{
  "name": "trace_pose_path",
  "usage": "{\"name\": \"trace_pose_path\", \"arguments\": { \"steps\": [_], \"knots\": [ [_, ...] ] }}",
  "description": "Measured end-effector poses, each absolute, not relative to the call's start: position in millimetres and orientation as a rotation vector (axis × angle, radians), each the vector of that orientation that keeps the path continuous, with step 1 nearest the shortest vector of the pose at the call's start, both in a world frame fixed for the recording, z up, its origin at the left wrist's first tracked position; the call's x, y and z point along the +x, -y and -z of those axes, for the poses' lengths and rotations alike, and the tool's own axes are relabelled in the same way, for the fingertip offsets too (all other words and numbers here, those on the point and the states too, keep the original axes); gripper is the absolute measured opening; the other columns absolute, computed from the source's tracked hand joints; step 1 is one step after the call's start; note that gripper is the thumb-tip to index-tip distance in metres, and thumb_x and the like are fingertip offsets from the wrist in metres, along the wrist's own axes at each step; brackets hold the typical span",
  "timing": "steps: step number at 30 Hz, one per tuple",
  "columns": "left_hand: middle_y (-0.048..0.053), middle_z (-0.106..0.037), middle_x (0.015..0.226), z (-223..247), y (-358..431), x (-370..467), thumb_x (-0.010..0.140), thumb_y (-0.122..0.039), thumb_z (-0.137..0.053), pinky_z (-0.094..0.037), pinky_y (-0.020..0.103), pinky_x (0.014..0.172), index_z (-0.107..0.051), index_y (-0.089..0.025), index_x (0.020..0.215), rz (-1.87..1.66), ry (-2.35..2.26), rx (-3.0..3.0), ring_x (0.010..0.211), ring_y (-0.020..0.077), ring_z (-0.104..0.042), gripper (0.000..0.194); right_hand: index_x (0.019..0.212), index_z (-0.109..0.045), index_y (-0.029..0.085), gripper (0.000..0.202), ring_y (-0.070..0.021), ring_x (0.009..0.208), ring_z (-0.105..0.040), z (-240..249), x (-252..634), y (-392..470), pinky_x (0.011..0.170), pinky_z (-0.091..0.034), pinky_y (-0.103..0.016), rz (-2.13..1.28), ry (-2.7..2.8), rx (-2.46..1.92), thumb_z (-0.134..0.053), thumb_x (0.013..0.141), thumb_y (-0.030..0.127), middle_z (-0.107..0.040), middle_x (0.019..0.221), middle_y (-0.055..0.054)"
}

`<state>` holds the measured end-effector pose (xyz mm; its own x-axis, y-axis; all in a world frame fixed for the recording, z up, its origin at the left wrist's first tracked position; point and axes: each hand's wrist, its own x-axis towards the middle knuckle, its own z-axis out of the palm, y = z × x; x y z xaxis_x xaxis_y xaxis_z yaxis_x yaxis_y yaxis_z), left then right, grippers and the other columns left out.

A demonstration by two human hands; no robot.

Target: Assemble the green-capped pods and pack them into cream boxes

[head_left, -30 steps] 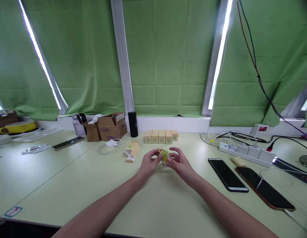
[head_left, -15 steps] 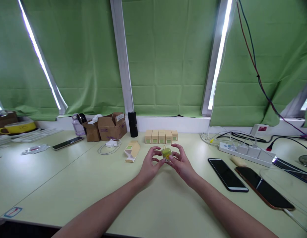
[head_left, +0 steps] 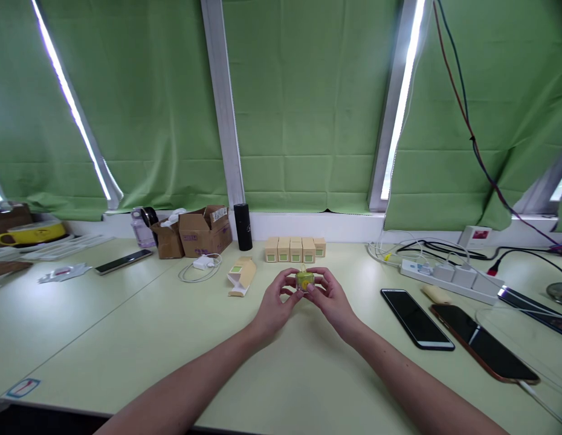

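Between my two hands is a small clear container with a green top and a yellow spot (head_left: pixel 304 280), with a little loop on its upper end. My left hand (head_left: pixel 278 300) grips its left side with thumb and fingers. On the other side, my right hand (head_left: pixel 329 297) holds it the same way, thumb at the front. Just behind stands a row of small cardboard boxes (head_left: pixel 290 249) with green labels. An opened small carton (head_left: pixel 242 276) lies on the table to the left of my left hand.
Left of the row are a black cylinder (head_left: pixel 243 227), a cardboard box (head_left: pixel 203 232), a white charger with cable (head_left: pixel 203 263) and a phone (head_left: pixel 124 261). To the right lie a black phone (head_left: pixel 417 319), another phone (head_left: pixel 484 343) and a power strip (head_left: pixel 451 281).
My right fingers have closed in around the small container, and it now sits straighter between both hands. At the far left edge, a brown blurred shape, perhaps a hand, has appeared over the table.
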<state>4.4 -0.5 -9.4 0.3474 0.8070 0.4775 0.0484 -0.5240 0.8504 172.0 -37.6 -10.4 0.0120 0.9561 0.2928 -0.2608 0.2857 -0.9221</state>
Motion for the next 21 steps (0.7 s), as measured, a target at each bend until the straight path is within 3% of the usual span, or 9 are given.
{"name": "trace_pose_path", "arguments": {
  "steps": [8, 14, 21],
  "knots": [
    [0.008, -0.073, 0.11, 4, 2, 3, 0.088, -0.035, -0.073, -0.055, 0.039, 0.091, -0.063, -0.023, 0.12, -1.254, -0.754, 1.837, 0.101, 0.0232, -0.069, 0.036, 0.108, -0.064, 0.027, 0.045, -0.023, 0.099, -0.071, 3, 174, 39, 0.1, -0.057, -0.051, -1.114, 1.18, -0.81, -0.085, 0.076, 0.052, -0.07, 0.102, -0.003],
    [0.005, -0.073, 0.097, 7, 2, 1, 0.089, -0.043, -0.073, -0.055, 0.039, 0.092, -0.055, -0.023, 0.127, -1.316, -0.777, 1.775, 0.091, 0.0211, -0.071, 0.046, 0.119, -0.062, 0.03, 0.052, -0.0242, 0.092, -0.075, 8, 173, 36, 0.102, -0.053, -0.054, -1.317, 1.011, -0.636, -0.083, 0.078, 0.053, -0.076, 0.102, -0.004],
    [0.004, -0.071, 0.084, 13, -9, -1, 0.095, -0.048, -0.061, -0.054, 0.036, 0.082, -0.055, -0.021, 0.114, -1.363, -0.819, 1.666, 0.09, 0.0219, -0.07, 0.034, 0.105, -0.061, 0.028, 0.032, -0.0267, 0.081, -0.076, 16, 185, 25, 0.091, -0.058, -0.053, -1.44, 0.876, -0.547, -0.077, 0.082, 0.044, -0.08, 0.095, -0.009]
  ]
}}
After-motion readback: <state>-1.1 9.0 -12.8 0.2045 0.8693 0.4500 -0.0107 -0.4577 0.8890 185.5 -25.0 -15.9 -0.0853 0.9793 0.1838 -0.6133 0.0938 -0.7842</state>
